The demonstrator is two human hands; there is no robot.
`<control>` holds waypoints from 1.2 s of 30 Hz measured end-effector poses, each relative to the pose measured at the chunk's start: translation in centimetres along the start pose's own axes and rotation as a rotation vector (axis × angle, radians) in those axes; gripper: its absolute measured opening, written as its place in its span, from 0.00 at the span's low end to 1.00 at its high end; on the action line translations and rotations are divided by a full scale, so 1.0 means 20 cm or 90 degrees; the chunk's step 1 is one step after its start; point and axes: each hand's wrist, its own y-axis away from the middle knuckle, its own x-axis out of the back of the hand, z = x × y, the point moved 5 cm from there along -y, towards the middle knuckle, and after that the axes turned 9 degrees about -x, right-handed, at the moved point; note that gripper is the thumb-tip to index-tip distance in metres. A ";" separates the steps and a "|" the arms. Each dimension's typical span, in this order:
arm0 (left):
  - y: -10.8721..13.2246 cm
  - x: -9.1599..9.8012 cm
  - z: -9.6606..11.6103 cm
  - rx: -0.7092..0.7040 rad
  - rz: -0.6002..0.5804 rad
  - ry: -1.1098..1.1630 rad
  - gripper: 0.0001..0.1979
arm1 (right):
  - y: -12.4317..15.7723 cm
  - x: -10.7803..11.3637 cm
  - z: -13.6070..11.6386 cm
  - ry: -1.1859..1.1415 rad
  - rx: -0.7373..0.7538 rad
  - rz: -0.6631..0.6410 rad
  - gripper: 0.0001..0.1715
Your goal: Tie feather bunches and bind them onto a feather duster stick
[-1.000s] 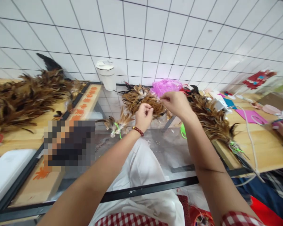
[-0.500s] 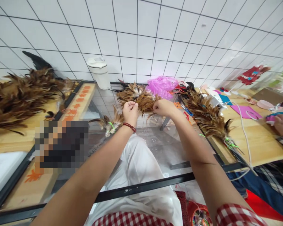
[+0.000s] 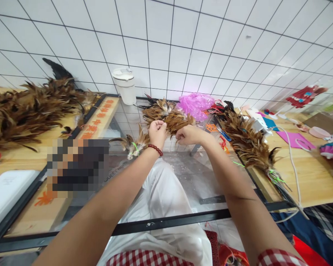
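My left hand [image 3: 157,133], with a dark red bead bracelet [image 3: 155,149] at its wrist, is closed in a pinch over the table's middle. My right hand [image 3: 188,135] is closed close to its right, fingertips bent downward. Whatever lies between the fingers of either hand is too small to make out. Just behind both hands spreads a pile of brown feathers [image 3: 166,111], partly covered by them. A small feather bunch tied with green string [image 3: 133,147] lies left of my left wrist.
Large feather heaps lie on the left [image 3: 27,111] and right [image 3: 244,136]. Along the wall stand a white lidded cup [image 3: 125,87] and a pink plastic bag [image 3: 197,105]. A white cable [image 3: 291,162] crosses the right side, where another person's hand partly shows. Black framing [image 3: 172,221] edges the glass tabletop.
My right hand has come away from the feather pile, toward me and nearer my left hand. My left hand stays pinched in nearly the same place. The view has turned slightly left.
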 end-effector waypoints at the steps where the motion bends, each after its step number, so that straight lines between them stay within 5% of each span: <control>1: 0.00 0.00 -0.01 0.018 -0.001 0.010 0.07 | -0.01 -0.01 -0.01 -0.017 0.008 -0.012 0.06; 7: 0.03 -0.02 0.01 0.077 -0.025 0.041 0.07 | -0.02 0.02 0.02 -0.319 -0.001 -0.016 0.05; 11: 0.04 -0.04 0.02 0.096 -0.091 0.058 0.07 | -0.03 0.07 0.10 -0.570 -0.064 0.016 0.14; 16: 0.06 -0.05 0.04 0.121 -0.117 0.065 0.10 | -0.04 0.08 0.13 -0.737 -0.085 0.105 0.18; 20: 0.09 -0.09 0.07 0.154 -0.212 0.127 0.14 | -0.05 0.07 0.10 -0.801 -0.068 0.163 0.19; 24: 0.11 -0.11 0.08 0.180 -0.274 0.139 0.15 | -0.06 0.06 0.09 -0.753 -0.083 0.178 0.18; 33: 0.07 -0.06 0.08 0.202 -0.152 0.180 0.12 | 0.00 0.14 0.04 -0.175 -0.062 0.250 0.07; 36: 0.06 -0.06 0.08 0.207 -0.132 0.227 0.12 | 0.01 0.16 0.07 -0.167 -0.143 0.291 0.08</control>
